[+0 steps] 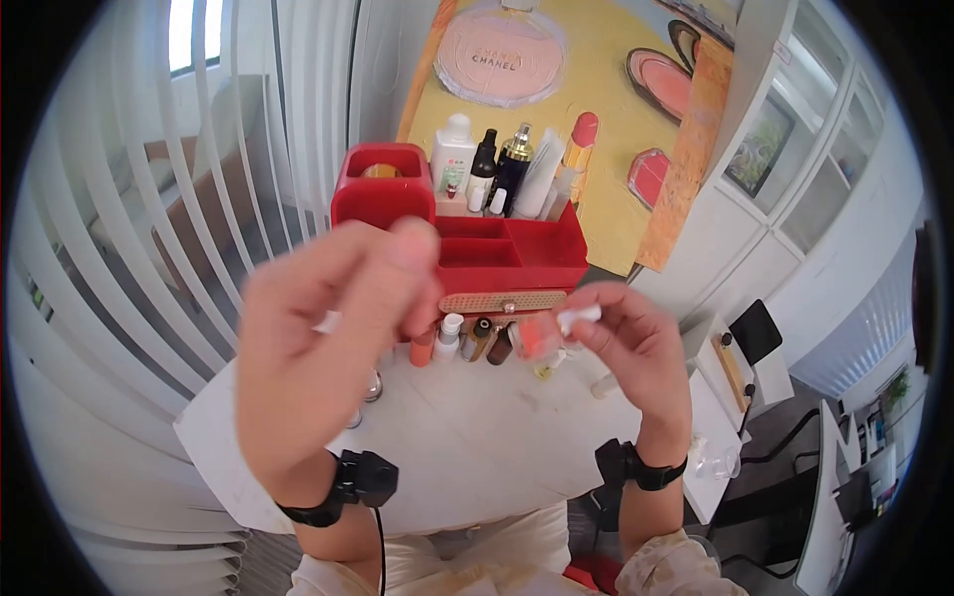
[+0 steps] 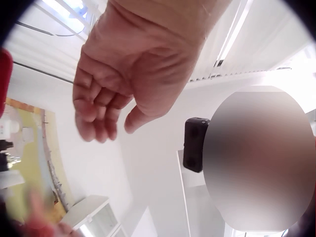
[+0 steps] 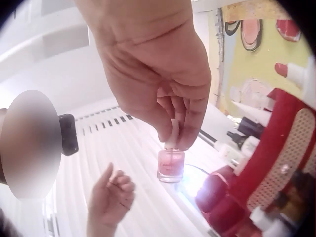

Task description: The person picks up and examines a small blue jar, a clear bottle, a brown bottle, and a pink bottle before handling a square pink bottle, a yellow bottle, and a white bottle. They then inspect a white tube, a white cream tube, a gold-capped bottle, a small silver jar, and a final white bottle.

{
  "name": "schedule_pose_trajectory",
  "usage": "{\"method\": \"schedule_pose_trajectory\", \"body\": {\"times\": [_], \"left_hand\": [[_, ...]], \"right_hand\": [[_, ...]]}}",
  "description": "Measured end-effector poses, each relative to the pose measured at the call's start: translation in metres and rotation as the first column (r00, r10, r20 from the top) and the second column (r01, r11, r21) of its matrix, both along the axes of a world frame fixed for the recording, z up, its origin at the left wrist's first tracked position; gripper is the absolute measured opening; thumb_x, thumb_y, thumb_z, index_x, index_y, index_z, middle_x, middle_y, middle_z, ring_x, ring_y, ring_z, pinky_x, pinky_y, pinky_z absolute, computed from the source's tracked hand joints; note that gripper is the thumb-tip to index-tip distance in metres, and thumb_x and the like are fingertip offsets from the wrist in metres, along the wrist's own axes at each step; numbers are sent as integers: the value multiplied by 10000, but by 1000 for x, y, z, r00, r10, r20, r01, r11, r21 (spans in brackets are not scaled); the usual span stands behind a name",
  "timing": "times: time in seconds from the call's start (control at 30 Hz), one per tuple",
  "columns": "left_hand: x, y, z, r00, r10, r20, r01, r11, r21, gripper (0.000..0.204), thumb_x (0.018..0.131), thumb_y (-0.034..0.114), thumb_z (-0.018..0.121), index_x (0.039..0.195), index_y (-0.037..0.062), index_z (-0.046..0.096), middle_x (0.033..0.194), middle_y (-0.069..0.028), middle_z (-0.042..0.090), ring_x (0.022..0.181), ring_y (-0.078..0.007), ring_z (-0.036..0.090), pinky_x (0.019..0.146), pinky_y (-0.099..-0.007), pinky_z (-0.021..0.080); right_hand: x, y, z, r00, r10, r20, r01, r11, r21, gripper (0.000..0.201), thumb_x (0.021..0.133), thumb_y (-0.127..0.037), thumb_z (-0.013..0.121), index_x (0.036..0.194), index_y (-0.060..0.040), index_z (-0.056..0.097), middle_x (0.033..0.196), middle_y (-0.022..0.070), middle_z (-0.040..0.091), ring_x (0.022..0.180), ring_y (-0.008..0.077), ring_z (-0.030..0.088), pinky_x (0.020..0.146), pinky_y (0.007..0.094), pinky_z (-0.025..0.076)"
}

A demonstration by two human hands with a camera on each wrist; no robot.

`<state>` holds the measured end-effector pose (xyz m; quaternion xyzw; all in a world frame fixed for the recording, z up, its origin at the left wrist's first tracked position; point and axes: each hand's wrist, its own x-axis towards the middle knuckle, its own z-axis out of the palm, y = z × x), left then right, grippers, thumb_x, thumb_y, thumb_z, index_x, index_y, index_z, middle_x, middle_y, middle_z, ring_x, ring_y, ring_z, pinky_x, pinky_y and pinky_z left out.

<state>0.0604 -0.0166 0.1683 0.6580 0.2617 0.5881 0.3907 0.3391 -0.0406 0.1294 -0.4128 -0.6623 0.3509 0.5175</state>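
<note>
My right hand pinches the white cap of a small clear bottle with pink contents. In the right wrist view the bottle hangs upright below the fingertips of the right hand. My left hand, blurred in the head view, is raised to the left of the bottle, apart from it. In the left wrist view, the fingers of the left hand are loosely bent with nothing in them.
A red organizer stands at the back of the white table, with bottles and tubes behind it. Several small bottles, among them a white one, line its front. Blinds hang at the left; a yellow painting leans behind.
</note>
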Motion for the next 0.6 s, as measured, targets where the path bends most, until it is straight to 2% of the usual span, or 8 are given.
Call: {"method": "schedule_pose_trajectory", "body": {"times": [0.03, 0.1, 0.23, 0.3, 0.47, 0.6], "left_hand": [[2, 5, -4, 995, -64, -79, 57, 995, -86, 252, 1060, 191, 559, 1013, -25, 680, 935, -76, 711, 723, -102, 620, 641, -260, 487], [24, 18, -14, 992, -64, -110, 66, 998, 20, 238, 1050, 157, 583, 1178, -31, 651, 1026, -81, 710, 759, -106, 630, 648, -261, 509], [42, 26, -15, 965, -261, -30, 254, 955, -153, 386, 1040, 113, 594, 1389, -38, 525, 1114, -98, 709, 905, -116, 658, 650, -247, 530], [48, 31, -20, 968, -241, 73, 249, 961, -121, 395, 1019, 79, 619, 1384, -48, 537, 1139, -110, 709, 921, -131, 679, 691, -255, 554], [47, 35, -17, 983, -180, 25, 182, 977, -113, 430, 948, 11, 694, 1354, -48, 566, 1123, -115, 719, 951, -152, 696, 729, -273, 581], [54, 37, -19, 989, -145, 9, 145, 988, -61, 455, 887, -50, 735, 1316, -50, 584, 1110, -125, 727, 922, -170, 713, 726, -289, 590]], "right_hand": [[-6, 5, 7, 996, 49, -75, -41, 994, 104, 222, 987, 48, 620, 1207, 46, 648, 1140, 77, 702, 992, 122, 672, 885, 277, 547], [-16, 14, 21, 988, 64, -141, -38, 983, 179, 226, 983, 57, 621, 1208, 57, 640, 1173, 109, 693, 1034, 145, 672, 930, 285, 543], [-26, 35, 26, 962, 138, -234, -55, 943, 328, 230, 972, 75, 627, 1202, 65, 638, 1206, 142, 691, 1094, 168, 669, 975, 299, 539], [-26, 44, 25, 944, 204, -258, -108, 933, 343, 224, 964, 91, 627, 1187, 67, 645, 1235, 163, 683, 1133, 181, 661, 987, 307, 538], [-21, 56, 15, 916, 274, -293, -161, 920, 359, 233, 958, 103, 625, 1190, 81, 645, 1253, 168, 672, 1141, 203, 667, 993, 321, 558], [-15, 57, 14, 907, 254, -335, -163, 947, 277, 262, 953, 110, 629, 1213, 90, 638, 1236, 159, 675, 1122, 211, 681, 974, 328, 581]]}}
